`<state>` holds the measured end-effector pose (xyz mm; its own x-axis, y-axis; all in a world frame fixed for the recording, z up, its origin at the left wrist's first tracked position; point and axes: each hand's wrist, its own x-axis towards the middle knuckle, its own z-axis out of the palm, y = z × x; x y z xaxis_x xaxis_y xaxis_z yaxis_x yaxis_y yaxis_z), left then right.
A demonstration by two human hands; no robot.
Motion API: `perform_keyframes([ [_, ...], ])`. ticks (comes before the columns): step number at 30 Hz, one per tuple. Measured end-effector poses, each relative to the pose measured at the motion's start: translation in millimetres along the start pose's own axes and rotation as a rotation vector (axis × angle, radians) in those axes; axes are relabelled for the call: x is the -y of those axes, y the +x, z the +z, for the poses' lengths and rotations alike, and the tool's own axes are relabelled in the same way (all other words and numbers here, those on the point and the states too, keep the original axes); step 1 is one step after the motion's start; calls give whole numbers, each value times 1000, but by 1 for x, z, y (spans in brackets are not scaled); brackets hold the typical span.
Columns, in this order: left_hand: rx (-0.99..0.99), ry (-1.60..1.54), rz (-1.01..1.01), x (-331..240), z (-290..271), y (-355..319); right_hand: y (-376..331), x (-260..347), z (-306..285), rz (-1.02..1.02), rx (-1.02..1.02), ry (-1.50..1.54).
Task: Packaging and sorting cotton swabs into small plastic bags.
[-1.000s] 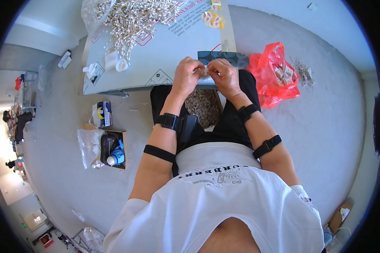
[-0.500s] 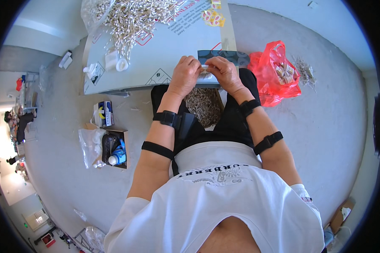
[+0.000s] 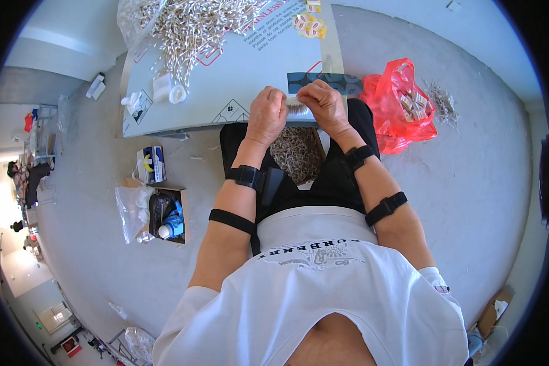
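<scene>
Head view: left hand (image 3: 267, 114) and right hand (image 3: 323, 105), both closed in a pinch on a small pale bundle of sticks (image 3: 296, 107) at the near edge of the grey table (image 3: 238, 67), remain together as a second earlier, so the bundling continues above the lap.

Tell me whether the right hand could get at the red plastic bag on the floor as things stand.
Probably yes: the red plastic bag lies open just right of the right hand, nothing between, though that hand now pinches a small bundle.
</scene>
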<state>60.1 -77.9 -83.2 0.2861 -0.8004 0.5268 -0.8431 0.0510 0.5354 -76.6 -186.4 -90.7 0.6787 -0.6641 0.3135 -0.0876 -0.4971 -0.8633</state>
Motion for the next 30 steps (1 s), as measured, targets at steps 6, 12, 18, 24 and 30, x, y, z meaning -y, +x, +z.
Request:
perform_keyframes([
  [6, 14, 60, 69, -3, -2, 6, 4, 7, 2, -208, -64, -227],
  [12, 18, 82, 95, -2, -2, 6, 14, 10, 11, -335, -5, -332],
  [18, 60, 86, 74, -3, -2, 5, 12, -3, -9, -342, -38, -310],
  [24, 75, 30, 84, -7, 0, 7, 4, -9, -27, -267, -73, -324],
  [30, 75, -50, 3, 0, -2, 8, -6, -13, -30, 175, -45, 135],
])
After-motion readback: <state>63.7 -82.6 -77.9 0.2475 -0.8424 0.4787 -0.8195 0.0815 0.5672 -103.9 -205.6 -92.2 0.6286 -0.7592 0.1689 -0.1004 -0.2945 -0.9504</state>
